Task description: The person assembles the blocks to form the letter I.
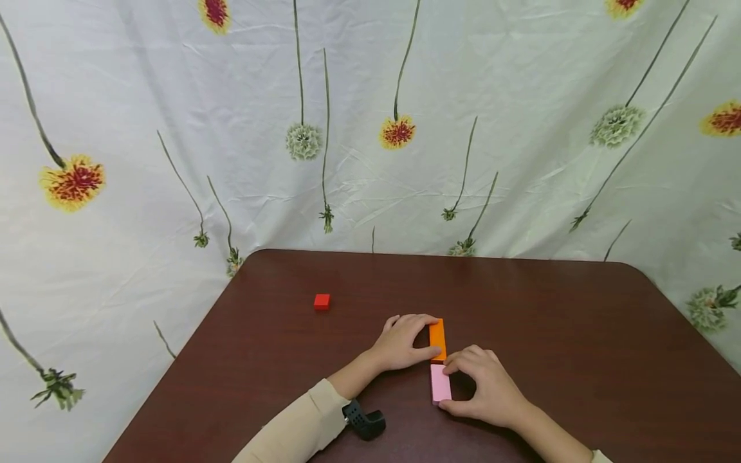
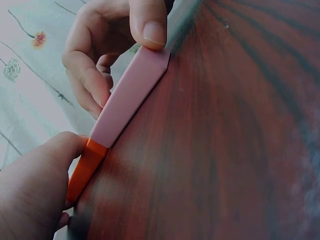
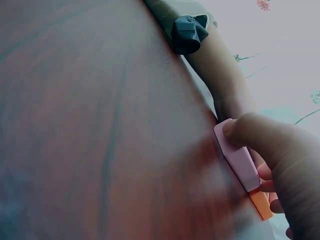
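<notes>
Left hand (image 1: 399, 344): thumb and fingers clamped on the ends of the orange block (image 1: 438, 339), lower centre-right of the head frame. Right hand (image 1: 491, 391): thumb and fingers clamped on the pink block (image 1: 440, 384), directly below the orange one in that frame; blocks in line, end to end. Black strap (image 1: 365, 421): at the left sleeve (image 1: 307, 421), bottom centre. Red block (image 1: 321, 301): apart, left of centre. Table (image 1: 532, 308): dark brown, lower half. Cloth (image 1: 231, 96): white, flowered, upper half.
</notes>
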### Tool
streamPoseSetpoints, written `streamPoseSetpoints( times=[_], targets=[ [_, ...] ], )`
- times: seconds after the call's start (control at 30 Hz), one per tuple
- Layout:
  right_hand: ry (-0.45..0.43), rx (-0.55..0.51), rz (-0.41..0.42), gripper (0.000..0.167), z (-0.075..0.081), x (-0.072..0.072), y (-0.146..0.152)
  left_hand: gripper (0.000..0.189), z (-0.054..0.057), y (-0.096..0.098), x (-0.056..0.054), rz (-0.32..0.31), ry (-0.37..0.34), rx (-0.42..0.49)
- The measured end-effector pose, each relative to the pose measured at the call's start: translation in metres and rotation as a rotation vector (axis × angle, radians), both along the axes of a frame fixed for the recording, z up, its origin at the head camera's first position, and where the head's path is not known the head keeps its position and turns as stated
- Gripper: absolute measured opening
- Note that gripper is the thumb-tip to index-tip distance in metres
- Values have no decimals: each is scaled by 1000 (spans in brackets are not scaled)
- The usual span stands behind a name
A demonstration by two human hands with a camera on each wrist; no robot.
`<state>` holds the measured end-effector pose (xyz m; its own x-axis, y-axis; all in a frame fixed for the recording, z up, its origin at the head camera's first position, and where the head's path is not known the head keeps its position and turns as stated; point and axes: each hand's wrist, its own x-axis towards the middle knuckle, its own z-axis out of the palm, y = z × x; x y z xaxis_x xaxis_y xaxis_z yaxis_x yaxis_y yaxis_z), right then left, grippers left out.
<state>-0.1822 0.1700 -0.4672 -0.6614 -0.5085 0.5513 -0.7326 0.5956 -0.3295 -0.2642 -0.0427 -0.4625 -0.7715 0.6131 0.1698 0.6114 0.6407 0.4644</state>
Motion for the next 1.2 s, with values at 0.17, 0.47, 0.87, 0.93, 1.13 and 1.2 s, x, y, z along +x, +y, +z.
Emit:
streamPoseSetpoints(
  times=[0.17, 0.47, 0.87, 0.93, 1.13, 1.2],
  targets=[
    [-8, 4, -20, 39, -1, 1, 0, 58, 0, 1, 1, -1, -2, 1],
    [-36, 14, -36, 38, 0, 1, -1, 58, 2, -1, 2, 5, -7, -1],
    [-37, 5, -33, 38, 0, -1, -2, 58, 3, 0, 2, 0, -13, -5],
    [-38, 5, -34, 38, 0, -2, -2, 57, 4, 0, 2, -2, -10, -4],
    [-48, 1, -31, 38, 1, -2, -3, 57, 4, 0, 2, -7, -5, -1],
    [-56, 0, -30, 38, 1, -2, -3, 57, 4, 0, 2, -6, -11, -3]
  ],
)
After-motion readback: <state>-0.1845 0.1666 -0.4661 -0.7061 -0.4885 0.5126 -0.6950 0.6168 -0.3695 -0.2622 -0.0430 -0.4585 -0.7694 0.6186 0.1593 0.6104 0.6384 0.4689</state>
